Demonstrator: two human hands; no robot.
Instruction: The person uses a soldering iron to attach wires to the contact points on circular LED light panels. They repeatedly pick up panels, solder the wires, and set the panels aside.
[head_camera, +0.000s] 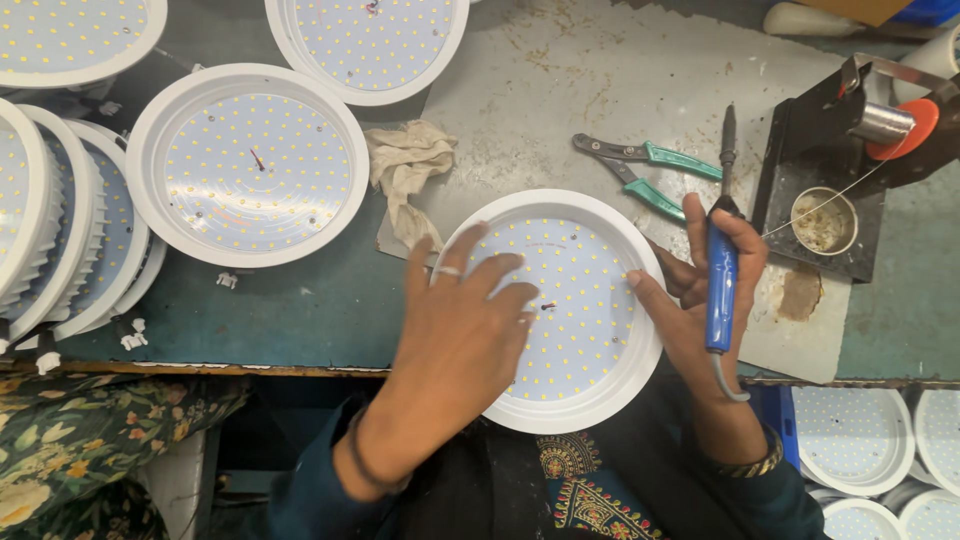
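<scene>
Left hand (460, 320) lies flat on the round lamp (590, 300) at the bench's front edge, hiding its left half; right hand (700, 290) grips a blue soldering iron (722, 270).

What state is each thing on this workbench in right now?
Round white LED light panel: flat, face up, under both hands.
Blue-handled soldering iron: gripped upright, tip off the panel.
Left hand: spread on panel.
Right hand: holding iron.
Green-handled pliers: lying unused, handles apart.
Crumpled beige rag: lying loose.

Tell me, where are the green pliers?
In the head view, the green-handled pliers lie on the grey mat, just above the round white lamp and left of the blue soldering iron.
</scene>
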